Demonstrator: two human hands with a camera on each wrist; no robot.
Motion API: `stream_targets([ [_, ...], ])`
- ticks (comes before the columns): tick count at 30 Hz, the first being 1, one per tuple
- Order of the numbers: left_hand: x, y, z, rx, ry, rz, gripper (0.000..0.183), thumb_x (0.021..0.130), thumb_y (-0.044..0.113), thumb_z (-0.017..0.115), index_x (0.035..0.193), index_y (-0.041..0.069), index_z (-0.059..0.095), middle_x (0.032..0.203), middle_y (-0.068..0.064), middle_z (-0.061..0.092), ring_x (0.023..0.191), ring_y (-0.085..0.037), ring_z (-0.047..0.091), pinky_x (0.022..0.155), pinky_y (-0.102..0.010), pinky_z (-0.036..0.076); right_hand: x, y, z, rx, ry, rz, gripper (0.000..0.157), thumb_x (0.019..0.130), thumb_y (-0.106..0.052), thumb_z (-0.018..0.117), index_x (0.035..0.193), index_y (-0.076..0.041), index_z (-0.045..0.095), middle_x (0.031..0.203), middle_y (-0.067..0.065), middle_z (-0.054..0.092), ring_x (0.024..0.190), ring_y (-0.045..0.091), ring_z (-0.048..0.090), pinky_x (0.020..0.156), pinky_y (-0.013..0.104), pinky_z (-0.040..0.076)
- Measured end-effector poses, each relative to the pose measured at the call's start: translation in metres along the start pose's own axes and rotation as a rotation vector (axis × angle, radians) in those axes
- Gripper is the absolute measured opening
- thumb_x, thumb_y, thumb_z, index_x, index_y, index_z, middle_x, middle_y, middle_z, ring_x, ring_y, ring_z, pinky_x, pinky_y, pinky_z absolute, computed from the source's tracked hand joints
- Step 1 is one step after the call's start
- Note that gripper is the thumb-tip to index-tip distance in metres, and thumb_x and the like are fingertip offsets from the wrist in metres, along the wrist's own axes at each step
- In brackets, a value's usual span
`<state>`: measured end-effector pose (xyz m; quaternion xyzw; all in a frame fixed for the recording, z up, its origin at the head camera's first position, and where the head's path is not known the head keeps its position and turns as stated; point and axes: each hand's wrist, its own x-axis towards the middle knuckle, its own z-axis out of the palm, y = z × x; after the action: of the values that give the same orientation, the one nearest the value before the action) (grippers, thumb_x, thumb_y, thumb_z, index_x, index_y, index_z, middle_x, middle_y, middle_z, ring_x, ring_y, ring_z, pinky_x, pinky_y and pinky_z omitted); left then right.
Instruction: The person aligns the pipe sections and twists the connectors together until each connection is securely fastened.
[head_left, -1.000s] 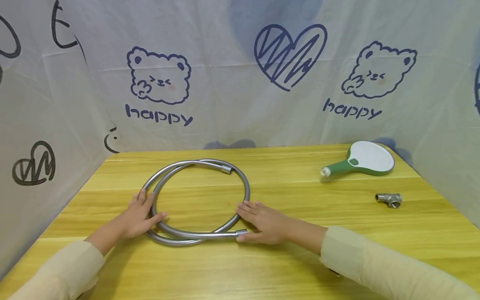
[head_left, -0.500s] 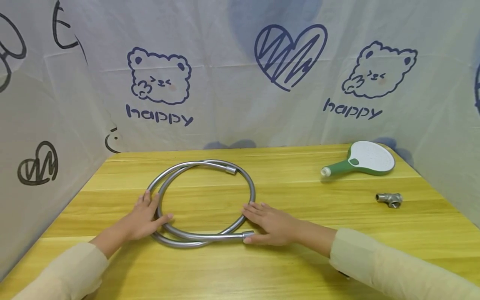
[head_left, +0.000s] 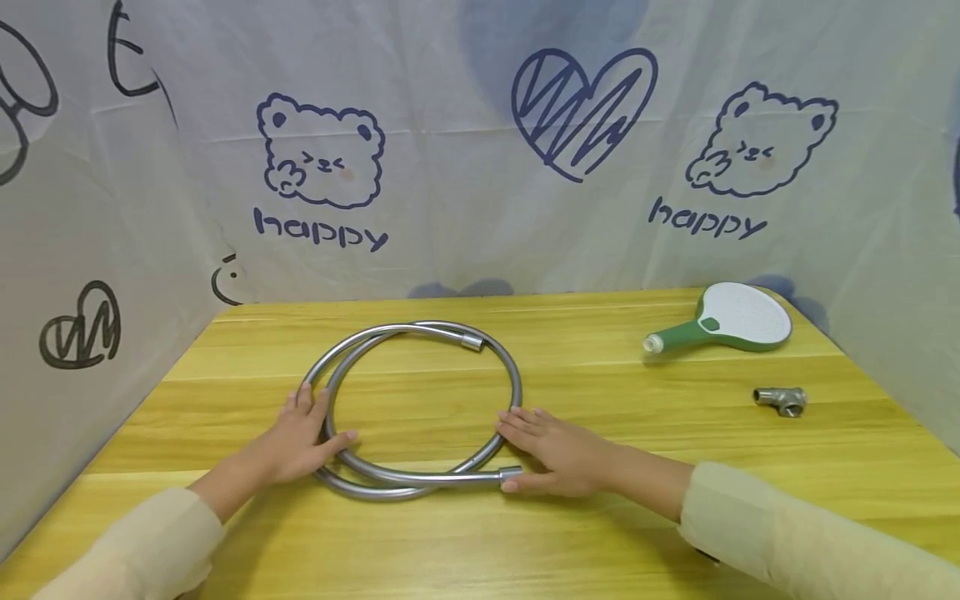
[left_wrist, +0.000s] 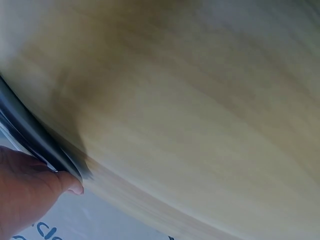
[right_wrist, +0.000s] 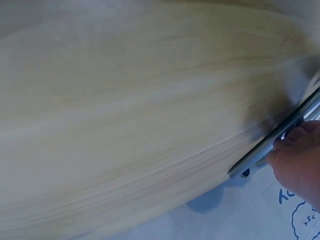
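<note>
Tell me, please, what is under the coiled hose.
The yellow wood-grain table is under the coiled hose, and it shows inside the hose's circle too. The strip directly beneath is covered, so I cannot see it.

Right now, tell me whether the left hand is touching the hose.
Touching. The left wrist view shows the left hand with its thumb against the hose; the head view shows fingers and thumb lying across it.

I've got a green-and-white shower head [head_left: 742, 315] at frame right, small metal pipe fitting [head_left: 782, 399] just below it, both on a yellow wooden table [head_left: 585, 550]. The white cloth [head_left: 450, 200] across the top's got doodled bears [head_left: 322, 154] and a heart [head_left: 585, 114].
</note>
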<state>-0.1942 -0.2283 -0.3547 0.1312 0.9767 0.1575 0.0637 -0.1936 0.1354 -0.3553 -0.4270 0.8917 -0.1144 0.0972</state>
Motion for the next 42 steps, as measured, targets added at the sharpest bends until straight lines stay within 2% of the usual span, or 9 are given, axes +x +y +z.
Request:
stream_targets([
  [9, 0.0, 0.008, 0.002, -0.017, -0.013, -0.002, 0.089, 0.093, 0.053, 0.042, 0.139, -0.019, 0.015, 0.141, -0.047, 0.0, 0.128, -0.064, 0.001, 0.102, -0.069, 0.014, -0.008, 0.004, 0.001, 0.005, 0.002, 0.021, 0.075, 0.092, -0.05, 0.048, 0.145, -0.001, 0.026, 0.151, 0.016, 0.024, 0.142, 0.032, 0.018, 0.114, 0.047, 0.016],
  [16, -0.001, 0.013, 0.004, -0.02, -0.021, -0.001, 0.089, 0.093, 0.053, 0.041, 0.139, -0.018, 0.014, 0.141, -0.046, -0.001, 0.128, -0.065, 0.0, 0.101, -0.07, 0.014, -0.014, 0.005, 0.001, -0.009, 0.032, -0.004, 0.074, 0.092, -0.05, 0.047, 0.143, 0.001, 0.029, 0.15, 0.019, 0.028, 0.14, 0.035, 0.022, 0.112, 0.049, 0.019],
  [21, 0.0, 0.017, 0.005, -0.028, -0.026, -0.005, 0.089, 0.093, 0.053, 0.041, 0.14, -0.018, 0.013, 0.141, -0.046, -0.002, 0.128, -0.064, -0.001, 0.101, -0.07, 0.014, -0.019, 0.005, 0.001, 0.0, 0.025, 0.019, 0.075, 0.092, -0.05, 0.048, 0.144, -0.001, 0.028, 0.151, 0.016, 0.026, 0.141, 0.033, 0.021, 0.113, 0.047, 0.018],
  [42, -0.004, 0.034, 0.009, -0.019, -0.008, -0.016, 0.089, 0.093, 0.052, 0.043, 0.14, -0.017, 0.016, 0.142, -0.045, 0.002, 0.128, -0.064, 0.001, 0.103, -0.068, 0.014, -0.035, 0.007, 0.001, 0.042, 0.028, 0.035, 0.076, 0.091, -0.052, 0.048, 0.146, -0.004, 0.027, 0.152, 0.013, 0.025, 0.141, 0.032, 0.019, 0.112, 0.049, 0.018],
])
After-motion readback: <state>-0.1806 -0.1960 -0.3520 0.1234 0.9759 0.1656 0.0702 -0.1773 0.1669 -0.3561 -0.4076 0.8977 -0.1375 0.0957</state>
